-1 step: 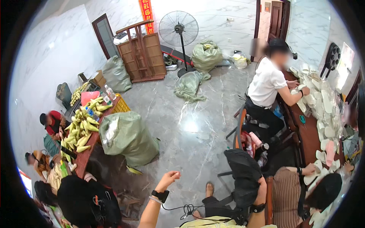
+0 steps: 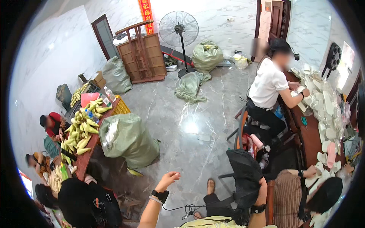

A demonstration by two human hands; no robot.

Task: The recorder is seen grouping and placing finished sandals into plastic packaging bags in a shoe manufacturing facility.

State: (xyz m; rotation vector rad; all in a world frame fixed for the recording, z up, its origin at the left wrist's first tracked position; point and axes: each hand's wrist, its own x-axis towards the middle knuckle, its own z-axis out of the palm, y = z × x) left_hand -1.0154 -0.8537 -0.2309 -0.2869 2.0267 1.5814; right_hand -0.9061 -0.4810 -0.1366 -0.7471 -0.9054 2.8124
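My left hand (image 2: 168, 181) is held out over the grey floor with its fingers curled in, and nothing shows in it. A dark band with a square device (image 2: 161, 196) sits on that wrist, and a thin black cable (image 2: 189, 209) loops nearby. On the right, my right hand (image 2: 262, 191) grips the side of a black bag (image 2: 244, 175) with a strap, beside a chair back. The fingertips of that hand are partly hidden by the bag.
Corn cobs (image 2: 80, 133) lie heaped on a table at left, beside a large green sack (image 2: 129, 140). At right, a person in white (image 2: 268, 83) and another person in stripes (image 2: 288, 197) handle pale shoe soles (image 2: 323, 102). A fan (image 2: 179, 28) stands at the back.
My foot and lower leg show slightly farther out over the floor. The black bag has shifted a little to the right. My hands keep nearly the same pose.
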